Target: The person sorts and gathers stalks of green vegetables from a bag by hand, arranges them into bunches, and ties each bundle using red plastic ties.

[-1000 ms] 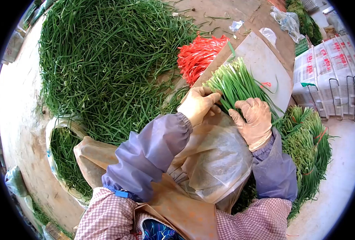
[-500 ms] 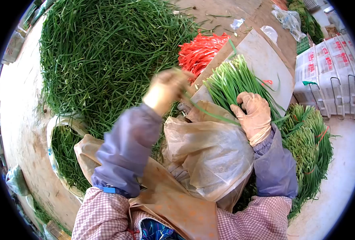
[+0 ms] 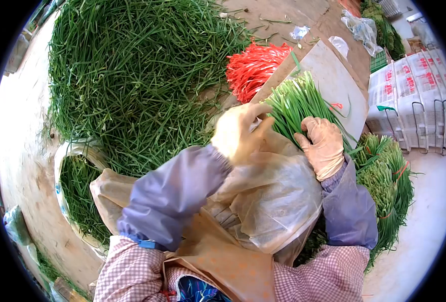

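A bunch of garlic chives [image 3: 296,103], pale cut ends pointing up and away, lies across a light board [image 3: 336,75]. My right hand [image 3: 324,148], in a pale glove, curls its fingers over the bunch and grips it on the right side. At the bunch's left edge is my left hand [image 3: 238,131], gloved too, with thumb and fingers bent together in a pinch. Whatever sits between those fingertips is hidden. Below both hands, a crumpled translucent plastic apron [image 3: 278,196] covers my lap.
A large heap of loose chives [image 3: 142,65] spreads at the left. Red plastic ties [image 3: 255,68] lie beside the board. Tied bunches [image 3: 384,176] are stacked at the right, near white crates [image 3: 409,100]. An open sack [image 3: 62,176] holds more greens.
My left hand has moved right and slightly down, from near the red ties to the bunch's left edge. The long leaf seen trailing below it is out of sight. My right hand stays on the bunch.
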Demonstrator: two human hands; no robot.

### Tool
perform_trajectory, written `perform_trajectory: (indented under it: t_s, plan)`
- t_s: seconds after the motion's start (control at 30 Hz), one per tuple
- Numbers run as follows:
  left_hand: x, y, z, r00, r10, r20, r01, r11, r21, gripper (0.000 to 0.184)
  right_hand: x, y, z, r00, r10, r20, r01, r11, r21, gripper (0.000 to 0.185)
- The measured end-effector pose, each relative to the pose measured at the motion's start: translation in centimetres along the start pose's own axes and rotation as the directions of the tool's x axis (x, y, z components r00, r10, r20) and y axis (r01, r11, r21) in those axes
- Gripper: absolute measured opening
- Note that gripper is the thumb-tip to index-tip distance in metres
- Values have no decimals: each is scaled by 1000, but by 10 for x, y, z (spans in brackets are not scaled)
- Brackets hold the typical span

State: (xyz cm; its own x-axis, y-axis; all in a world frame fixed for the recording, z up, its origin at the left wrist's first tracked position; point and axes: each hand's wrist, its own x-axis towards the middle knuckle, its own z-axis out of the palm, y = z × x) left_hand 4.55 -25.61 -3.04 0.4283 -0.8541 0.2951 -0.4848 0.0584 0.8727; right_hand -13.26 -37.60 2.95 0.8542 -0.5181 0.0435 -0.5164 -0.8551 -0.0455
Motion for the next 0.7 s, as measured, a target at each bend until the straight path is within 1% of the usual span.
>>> perform_trajectory:
  t_s: [0.03, 0.07, 0.13, 0.17, 0.23, 0.27, 0.3, 0.33, 0.4, 0.43, 0.47, 0.5, 0.53, 0.6, 0.63, 0.67, 0.7]
  plan:
    - [6, 5, 8, 952, -288, 105, 305, 922, -238, 26, -1, 0, 0, 1000, -9, -9, 9, 1000, 4, 23]
    - [15, 8, 13, 816, -511, 269, 577, 702, -418, 28, -1, 0, 0, 1000, -16, -16, 16, 1000, 16, 23]
    - [31, -4, 31, 829, -511, 227, 547, 658, -517, 31, -2, 1, 1, 999, -19, -31, 21, 999, 47, 23]
    - [34, -7, 38, 847, -501, 177, 517, 699, -493, 31, -3, 1, 2, 999, -23, -32, 24, 999, 31, 24]
    - [38, -15, 44, 913, -405, 56, 402, 866, -297, 27, -2, 1, 4, 999, -28, -36, 29, 1000, 2, 25]
    - [39, -17, 46, 939, -343, 5, 338, 923, -184, 25, -1, 1, 3, 998, -52, -41, 51, 998, -29, 27]
    - [39, -20, 48, 929, -370, 11, 366, 915, -170, 27, -1, 0, 2, 996, -76, -45, 74, 995, -60, 28]
    - [38, -15, 45, 932, -362, -9, 358, 925, -126, 25, 0, -1, 0, 994, -99, -47, 94, 992, -90, 29]
    - [32, -4, 38, 938, -344, -46, 342, 939, -39, 21, 6, -8, -3, 996, -88, 33, 92, 981, -172, 32]
    - [21, 5, 35, 970, -208, -124, 199, 977, -78, 22, 9, -9, -4, 995, -76, 70, 89, 973, -215, 34]
    - [10, 8, 34, 994, 3, -112, -6, 1000, -25, 21, 10, -6, 0, 995, -82, 57, 93, 963, -253, 35]
    - [0, 8, 33, 981, 193, -29, -193, 981, 1, 21, 10, 0, 6, 995, -93, 45, 102, 952, -290, 36]
    - [-11, 6, 32, 927, 372, 55, -373, 928, 13, 21, 10, 4, 10, 994, -108, 33, 113, 938, -327, 36]
    - [-38, 0, 39, 853, 495, 164, -504, 863, 15, 25, 8, 11, 12, 993, -114, -21, 104, 956, -273, 37]
    - [-52, -5, 39, 831, 524, 186, -543, 837, 71, 26, 6, 13, 13, 993, -112, -45, 97, 962, -255, 38]
    - [-71, 0, 31, 852, 126, 509, -133, 991, -22, 28, 4, 13, 16, 992, -106, -70, 87, 968, -236, 39]
    - [-82, -1, 29, 889, 102, 447, -84, 995, -60, 29, 2, 13, 17, 986, -124, -110, 95, 968, -233, 39]
